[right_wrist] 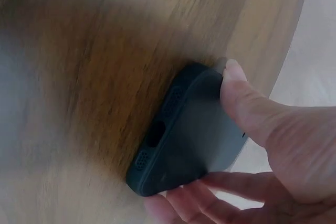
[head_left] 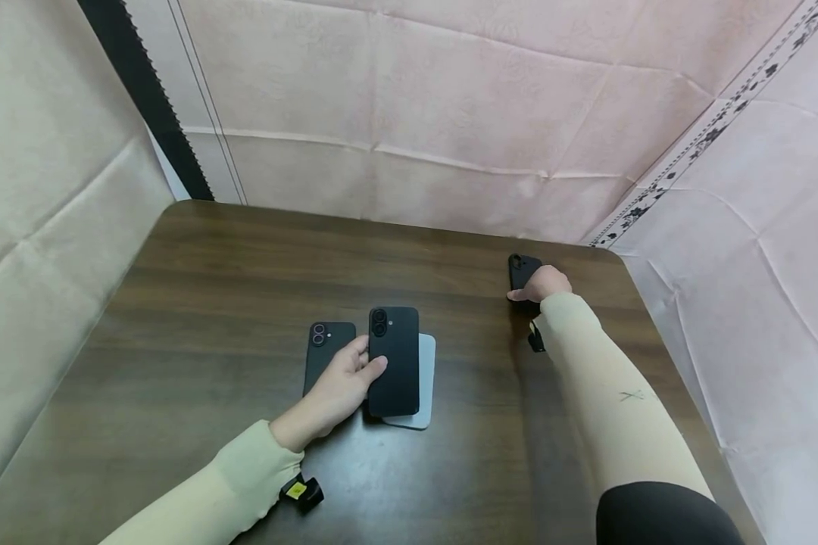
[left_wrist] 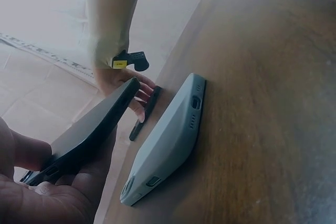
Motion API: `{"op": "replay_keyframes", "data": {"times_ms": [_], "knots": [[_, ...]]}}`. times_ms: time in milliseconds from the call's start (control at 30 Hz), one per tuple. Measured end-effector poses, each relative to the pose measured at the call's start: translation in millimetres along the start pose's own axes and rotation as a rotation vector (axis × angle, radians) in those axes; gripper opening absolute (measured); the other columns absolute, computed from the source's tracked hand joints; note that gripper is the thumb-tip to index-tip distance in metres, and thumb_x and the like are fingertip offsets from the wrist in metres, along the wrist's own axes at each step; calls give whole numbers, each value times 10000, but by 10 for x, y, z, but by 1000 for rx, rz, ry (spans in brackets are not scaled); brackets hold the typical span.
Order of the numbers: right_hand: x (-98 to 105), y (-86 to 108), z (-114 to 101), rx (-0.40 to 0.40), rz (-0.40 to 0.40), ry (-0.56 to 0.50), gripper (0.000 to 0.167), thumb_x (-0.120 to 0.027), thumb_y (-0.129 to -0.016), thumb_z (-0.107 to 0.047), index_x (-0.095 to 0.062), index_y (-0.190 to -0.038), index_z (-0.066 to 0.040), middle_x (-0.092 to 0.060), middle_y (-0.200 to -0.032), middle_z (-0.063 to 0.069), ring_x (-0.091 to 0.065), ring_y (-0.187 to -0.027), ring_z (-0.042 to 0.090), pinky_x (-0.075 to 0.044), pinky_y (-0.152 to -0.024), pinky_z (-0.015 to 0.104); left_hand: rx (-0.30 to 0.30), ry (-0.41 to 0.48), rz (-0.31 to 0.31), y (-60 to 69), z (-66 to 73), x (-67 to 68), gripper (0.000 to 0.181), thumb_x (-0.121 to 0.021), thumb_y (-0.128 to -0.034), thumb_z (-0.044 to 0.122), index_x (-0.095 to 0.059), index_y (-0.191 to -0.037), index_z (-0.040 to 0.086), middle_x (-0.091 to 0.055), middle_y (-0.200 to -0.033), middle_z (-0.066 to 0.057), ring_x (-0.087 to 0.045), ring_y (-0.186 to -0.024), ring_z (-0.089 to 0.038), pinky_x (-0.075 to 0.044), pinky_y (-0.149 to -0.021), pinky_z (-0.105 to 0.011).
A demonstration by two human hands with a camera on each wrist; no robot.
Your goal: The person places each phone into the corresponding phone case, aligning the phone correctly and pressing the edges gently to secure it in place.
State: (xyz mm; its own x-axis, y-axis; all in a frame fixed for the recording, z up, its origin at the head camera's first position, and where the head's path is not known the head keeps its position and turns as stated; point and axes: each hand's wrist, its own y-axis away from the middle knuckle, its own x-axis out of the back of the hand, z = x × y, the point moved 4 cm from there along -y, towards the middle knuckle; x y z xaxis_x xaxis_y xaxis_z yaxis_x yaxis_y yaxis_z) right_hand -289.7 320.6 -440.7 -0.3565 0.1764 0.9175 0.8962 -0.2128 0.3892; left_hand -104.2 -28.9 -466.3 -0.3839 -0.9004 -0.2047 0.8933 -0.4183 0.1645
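My left hand (head_left: 341, 382) holds a dark phone (head_left: 398, 382) by its left edge, thumb on the back. In the left wrist view that phone is tilted and raised over the table. Partly under it in the head view lies a light blue phone case (head_left: 426, 378); whether a phone is inside I cannot tell. Behind my left hand lies another dark phone (head_left: 334, 334) with two camera lenses, partly hidden. At the far right, my right hand (head_left: 548, 283) grips a black phone case (right_wrist: 194, 140) by its sides, thumb on one edge and fingers along the other. The case is at the tabletop.
The brown wooden table (head_left: 204, 303) has rounded far corners. Pale cloth (head_left: 450, 98) hangs behind its far edge, with more cloth (head_left: 770, 250) along the right side and on the left. Small black devices are strapped at both wrists.
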Motion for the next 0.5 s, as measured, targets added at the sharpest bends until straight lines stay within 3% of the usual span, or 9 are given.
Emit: {"op": "replay_keyframes", "data": {"times_ms": [133,333,500], "knots": [[48,26,4,32,-32,10,791,-688,-855,-505,-519,-1247,162,-507,-1273,321,-524,-1100,441,-472,-910,502,4,0,-9,-17,-7,3,503,-434,-1045,124,-222,-1498,76,-548,-1340,-170,-578,-1166,-262,-498,-909,-391],[94,43,-41,69,-11,13,702,-684,-864,-496,-605,-1148,140,-561,-1199,305,-555,-1042,427,-484,-884,497,-15,-9,10,-44,-2,36,473,-440,-1045,146,-263,-1480,92,-571,-1315,-162,-586,-1156,-252,-490,-926,-390],[15,19,24,60,-49,21,747,-687,-862,-489,-546,-1222,151,-517,-1258,334,-525,-1093,457,-467,-907,516,5,-16,11,-44,-45,21,533,-441,-1046,152,-197,-1515,90,-545,-1349,-155,-565,-1186,-244,-474,-946,-391]]}}
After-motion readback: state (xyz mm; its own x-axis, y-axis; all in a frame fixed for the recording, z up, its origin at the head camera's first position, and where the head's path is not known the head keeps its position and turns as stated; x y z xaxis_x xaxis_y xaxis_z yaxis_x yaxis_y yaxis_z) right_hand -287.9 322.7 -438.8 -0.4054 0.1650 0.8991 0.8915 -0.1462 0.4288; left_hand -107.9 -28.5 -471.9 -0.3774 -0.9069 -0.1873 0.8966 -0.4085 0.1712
